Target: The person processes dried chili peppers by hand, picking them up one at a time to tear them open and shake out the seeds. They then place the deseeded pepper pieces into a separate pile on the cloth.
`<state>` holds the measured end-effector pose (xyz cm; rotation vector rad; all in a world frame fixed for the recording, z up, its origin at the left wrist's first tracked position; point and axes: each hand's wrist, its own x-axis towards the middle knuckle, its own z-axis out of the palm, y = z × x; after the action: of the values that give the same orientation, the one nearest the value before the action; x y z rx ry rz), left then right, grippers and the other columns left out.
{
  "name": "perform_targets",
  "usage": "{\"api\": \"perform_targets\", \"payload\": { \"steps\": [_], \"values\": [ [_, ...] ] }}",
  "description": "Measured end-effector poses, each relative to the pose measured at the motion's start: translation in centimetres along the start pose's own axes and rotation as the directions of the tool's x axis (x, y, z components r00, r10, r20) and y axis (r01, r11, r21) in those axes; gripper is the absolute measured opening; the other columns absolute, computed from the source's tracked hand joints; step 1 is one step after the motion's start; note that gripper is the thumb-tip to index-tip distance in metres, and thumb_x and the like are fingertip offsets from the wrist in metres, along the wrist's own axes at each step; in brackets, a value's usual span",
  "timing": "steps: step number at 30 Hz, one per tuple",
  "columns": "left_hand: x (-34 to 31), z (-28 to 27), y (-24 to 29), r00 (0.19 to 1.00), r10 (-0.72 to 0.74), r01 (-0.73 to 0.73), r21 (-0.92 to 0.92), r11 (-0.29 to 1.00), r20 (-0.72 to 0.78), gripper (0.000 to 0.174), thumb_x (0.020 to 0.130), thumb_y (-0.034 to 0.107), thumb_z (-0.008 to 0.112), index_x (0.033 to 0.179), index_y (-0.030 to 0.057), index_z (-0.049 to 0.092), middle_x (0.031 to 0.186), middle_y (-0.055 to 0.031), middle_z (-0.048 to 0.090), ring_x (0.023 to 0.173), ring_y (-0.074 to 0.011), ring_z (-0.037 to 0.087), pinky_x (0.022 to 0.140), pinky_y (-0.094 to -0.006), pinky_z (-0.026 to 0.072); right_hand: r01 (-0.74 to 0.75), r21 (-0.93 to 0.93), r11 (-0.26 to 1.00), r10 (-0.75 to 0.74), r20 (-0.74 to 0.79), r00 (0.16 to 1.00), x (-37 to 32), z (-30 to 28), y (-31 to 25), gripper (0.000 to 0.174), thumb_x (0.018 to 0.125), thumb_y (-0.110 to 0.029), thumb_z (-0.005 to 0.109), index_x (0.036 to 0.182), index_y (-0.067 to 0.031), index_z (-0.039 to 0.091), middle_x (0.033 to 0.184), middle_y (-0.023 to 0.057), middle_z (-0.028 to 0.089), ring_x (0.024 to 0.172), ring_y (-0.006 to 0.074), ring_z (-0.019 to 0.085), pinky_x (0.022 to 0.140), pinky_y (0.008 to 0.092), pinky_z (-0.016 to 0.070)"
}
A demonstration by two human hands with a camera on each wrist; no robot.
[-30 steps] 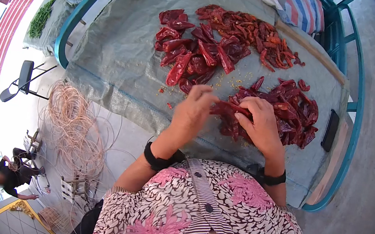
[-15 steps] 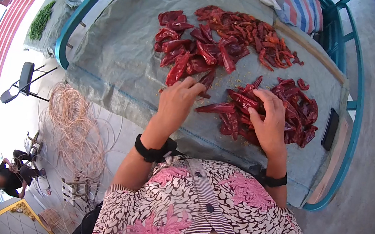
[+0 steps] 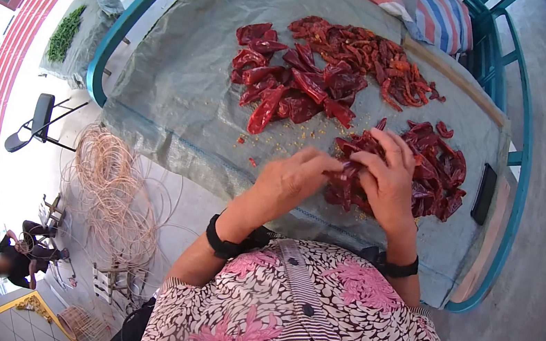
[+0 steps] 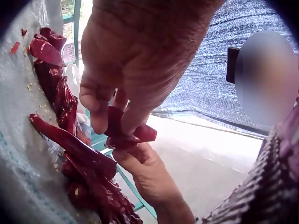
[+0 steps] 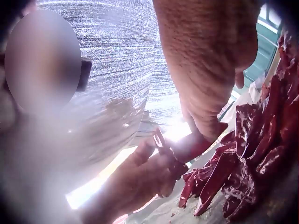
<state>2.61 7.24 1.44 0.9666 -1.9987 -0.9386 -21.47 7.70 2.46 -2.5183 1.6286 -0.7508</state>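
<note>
Both hands work close together over the near pile of dried red chili peppers [image 3: 440,170]. My left hand [image 3: 292,180] pinches a dark red chili pepper [image 4: 124,126] between thumb and fingers, as the left wrist view shows. From the other side, my right hand [image 3: 386,183] grips the same pepper, its fingers bent over it. In the head view the hands largely hide this pepper. Left of them lies a second pile of large, glossy, flattened peppers [image 3: 298,90]. Behind it spreads a heap of smaller, more orange-red peppers [image 3: 373,55].
A grey-green woven sheet [image 3: 174,80] covers the teal-framed bed [image 3: 517,198], with pale seeds scattered on it. A black phone-like slab [image 3: 484,193] lies at the right edge. Striped sacks [image 3: 441,16] stand at the back. Coiled cane strands [image 3: 111,182] and a chair [image 3: 43,117] are on the floor.
Half a second ago my left hand was at the left pile with a pepper. It has since come back right to meet my right hand, and both now hold another pepper.
</note>
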Motion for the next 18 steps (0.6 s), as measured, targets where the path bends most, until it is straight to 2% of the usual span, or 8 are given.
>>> {"api": "perform_targets", "payload": {
  "steps": [4, 7, 8, 9, 11, 12, 15, 18],
  "values": [
    [0.0, 0.7, -0.9, 0.985, -0.118, 0.121, 0.019, 0.992, -0.124, 0.028, 0.093, 0.001, 0.068, 0.12, 0.0058, 0.065, 0.106, -0.0136, 0.071, 0.094, -0.034, 0.071, 0.08, -0.0382, 0.0572, -0.159, 0.016, 0.987, 0.159, -0.171, 0.972, 0.0, 0.1, 0.5, 0.045, 0.08, -0.009, 0.078, 0.123, -0.0133, 0.067, 0.138, 0.0099, 0.06, 0.13, 0.0341, 0.052, 0.111, 0.0487, 0.0388],
    [0.5, 0.6, -0.9, 0.991, -0.071, 0.083, 0.104, 0.991, -0.118, 0.026, 0.093, 0.004, 0.07, 0.119, 0.0059, 0.065, 0.102, -0.0151, 0.071, 0.092, -0.0339, 0.072, 0.077, -0.0386, 0.0571, -0.031, 0.164, 0.986, 0.041, -0.057, 0.998, 0.4, -1.0, -0.2, 0.047, 0.084, -0.012, 0.079, 0.128, -0.0103, 0.063, 0.126, 0.0106, 0.067, 0.124, 0.0317, 0.059, 0.111, 0.0477, 0.0391],
    [0.8, 1.1, -1.2, 0.992, -0.028, 0.04, 0.101, 0.994, -0.12, 0.026, 0.093, 0.004, 0.07, 0.118, 0.0062, 0.066, 0.1, -0.0151, 0.071, 0.091, -0.0338, 0.071, 0.077, -0.0386, 0.057, 0.048, 0.145, 0.988, -0.041, -0.048, 0.998, 0.7, -0.8, -1.0, 0.042, 0.086, -0.012, 0.077, 0.126, -0.0103, 0.063, 0.114, 0.0089, 0.071, 0.111, 0.0281, 0.066, 0.111, 0.0467, 0.0393],
    [1.0, 1.4, -1.2, 0.992, 0.015, -0.003, 0.098, 0.995, -0.122, 0.026, 0.093, 0.005, 0.071, 0.118, 0.0066, 0.066, 0.099, -0.015, 0.071, 0.09, -0.0336, 0.071, 0.076, -0.0386, 0.057, 0.004, 0.212, 0.977, 0.003, -0.034, 0.999, 0.6, -0.2, -1.3, 0.04, 0.087, -0.012, 0.076, 0.125, -0.0104, 0.063, 0.112, 0.008, 0.072, 0.108, 0.0274, 0.067, 0.111, 0.0471, 0.0394],
    [1.1, 1.3, -0.9, 0.996, 0.006, 0.003, 0.104, 0.995, -0.085, 0.027, 0.091, 0.005, 0.072, 0.118, 0.0071, 0.066, 0.105, -0.0147, 0.07, 0.089, -0.0345, 0.071, 0.075, -0.0385, 0.0568, -0.084, 0.339, 0.937, 0.087, 0.006, 0.996, 0.2, 1.2, -1.4, 0.037, 0.088, -0.012, 0.076, 0.123, -0.0106, 0.064, 0.107, 0.0062, 0.072, 0.102, 0.0259, 0.068, 0.111, 0.048, 0.0397],
    [1.2, 1.2, -0.9, 0.998, 0.003, 0.005, 0.11, 0.994, -0.068, 0.027, 0.091, 0.006, 0.073, 0.117, 0.0073, 0.066, 0.108, -0.0145, 0.069, 0.088, -0.0349, 0.071, 0.074, -0.0384, 0.0566, -0.054, 0.299, 0.953, 0.074, -0.057, 0.996, 0.5, 0.9, -1.5, 0.029, 0.089, -0.011, 0.075, 0.116, -0.0104, 0.066, 0.1, 0.0048, 0.073, 0.095, 0.0253, 0.069, 0.109, 0.0489, 0.0409],
    [1.1, 0.8, -2.2, 0.973, -0.1, 0.135, 0.164, 0.977, -0.208, 0.028, 0.09, 0.006, 0.073, 0.117, 0.0083, 0.067, 0.12, -0.0134, 0.066, 0.091, -0.0351, 0.07, 0.076, -0.04, 0.0568, -0.054, 0.224, 0.973, 0.086, -0.137, 0.987, 0.4, 0.3, -0.4, 0.023, 0.088, -0.011, 0.076, 0.11, -0.01, 0.067, 0.1, 0.0053, 0.072, 0.095, 0.025, 0.069, 0.109, 0.0496, 0.0412],
    [2.0, 0.2, -3.4, 0.934, -0.083, 0.214, 0.358, 0.909, -0.347, 0.03, 0.088, 0.006, 0.072, 0.118, 0.0089, 0.067, 0.131, -0.0116, 0.061, 0.096, -0.034, 0.069, 0.077, -0.0422, 0.0569, -0.122, 0.217, 0.969, 0.171, -0.222, 0.96, -0.1, 0.2, -0.2, 0.019, 0.089, -0.011, 0.075, 0.105, -0.0084, 0.067, 0.102, 0.0056, 0.072, 0.096, 0.0261, 0.068, 0.111, 0.0498, 0.0401]
  ]
}}
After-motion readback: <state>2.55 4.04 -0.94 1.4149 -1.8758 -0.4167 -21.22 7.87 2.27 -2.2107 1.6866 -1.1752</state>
